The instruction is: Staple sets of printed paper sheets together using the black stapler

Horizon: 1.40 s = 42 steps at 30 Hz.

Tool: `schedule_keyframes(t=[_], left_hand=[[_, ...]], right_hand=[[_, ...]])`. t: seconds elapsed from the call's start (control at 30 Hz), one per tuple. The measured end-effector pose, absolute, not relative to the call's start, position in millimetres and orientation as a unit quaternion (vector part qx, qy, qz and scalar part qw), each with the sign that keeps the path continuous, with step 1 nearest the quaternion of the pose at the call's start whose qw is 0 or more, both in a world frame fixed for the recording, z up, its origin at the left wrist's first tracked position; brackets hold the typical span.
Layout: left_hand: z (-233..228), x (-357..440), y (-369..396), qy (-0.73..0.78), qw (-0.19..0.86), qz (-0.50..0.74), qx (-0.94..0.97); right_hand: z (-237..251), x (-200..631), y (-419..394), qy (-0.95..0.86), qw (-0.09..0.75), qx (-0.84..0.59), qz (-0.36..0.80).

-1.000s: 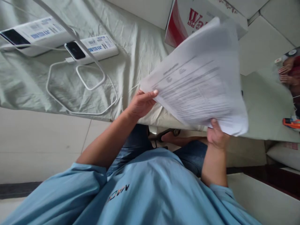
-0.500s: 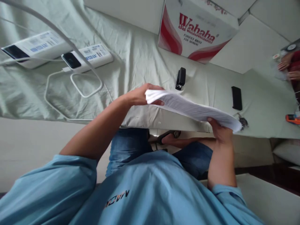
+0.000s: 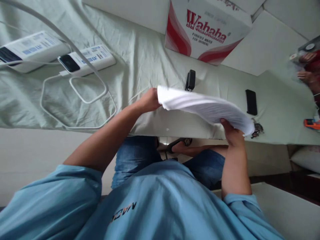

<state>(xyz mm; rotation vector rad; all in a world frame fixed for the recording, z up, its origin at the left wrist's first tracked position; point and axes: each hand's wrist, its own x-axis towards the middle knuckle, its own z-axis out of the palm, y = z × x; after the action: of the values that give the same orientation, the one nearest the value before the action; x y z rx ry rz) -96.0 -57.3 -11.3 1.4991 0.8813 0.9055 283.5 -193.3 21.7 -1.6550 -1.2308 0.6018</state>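
A bent stack of printed paper sheets (image 3: 200, 103) is held up over the table's near edge, its left end slightly blurred. My right hand (image 3: 233, 131) is closed on the stack's right end, thumb on the printed side and fingers behind. At the left end, my left hand (image 3: 149, 100) is closed against the sheets' edge; its fingertips are partly hidden by the paper. Just beyond the stack, a black stapler (image 3: 190, 80) stands on the table, its near end close to the paper's upper edge.
A Wahaha water carton (image 3: 205, 33) stands at the back. Two white power banks (image 3: 97, 58) with a looping white cable lie left. A black phone (image 3: 251, 101), keys (image 3: 257, 129) and an orange object (image 3: 311, 124) are right. Another person's hands (image 3: 306, 76) show at far right.
The left end of the stack has risen and spread. My left thumb, earlier on the printed face, no longer shows there. My right hand keeps its hold.
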Motion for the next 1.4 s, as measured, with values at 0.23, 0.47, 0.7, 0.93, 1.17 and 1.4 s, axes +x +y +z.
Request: schedule_keyframes(t=[0.23, 0.47, 0.7, 0.93, 1.17, 1.4], left_hand=[[-20.6, -84.8, -50.4, 0.382, 0.499, 0.356, 0.692], [-10.1, -68.5, -92.7, 0.339, 0.713, 0.481, 0.381], [-15.2, -10.0, -166.3, 0.298, 0.803, 0.493, 0.151], [-25.3, -11.7, -174.8, 0.330, 0.818, 0.443, 0.165], [-19.6, -10.3, -183.8, 0.250, 0.891, 0.304, 0.226], [-24.5, -1.9, -182.8, 0.313, 0.845, 0.402, 0.162]], right_hand=[[17.7, 276.9, -181.2, -0.480, 0.506, -0.657, 0.285], [17.0, 242.4, -199.6, -0.386, 0.622, -0.611, 0.300], [-12.6, 186.0, -260.8, -0.247, 0.631, -0.643, 0.357], [1.7, 263.7, -275.7, -0.263, 0.587, -0.650, 0.406], [35.9, 271.2, -242.4, -0.377, 0.489, -0.610, 0.496], [27.2, 247.3, -223.4, -0.381, 0.559, -0.632, 0.377]])
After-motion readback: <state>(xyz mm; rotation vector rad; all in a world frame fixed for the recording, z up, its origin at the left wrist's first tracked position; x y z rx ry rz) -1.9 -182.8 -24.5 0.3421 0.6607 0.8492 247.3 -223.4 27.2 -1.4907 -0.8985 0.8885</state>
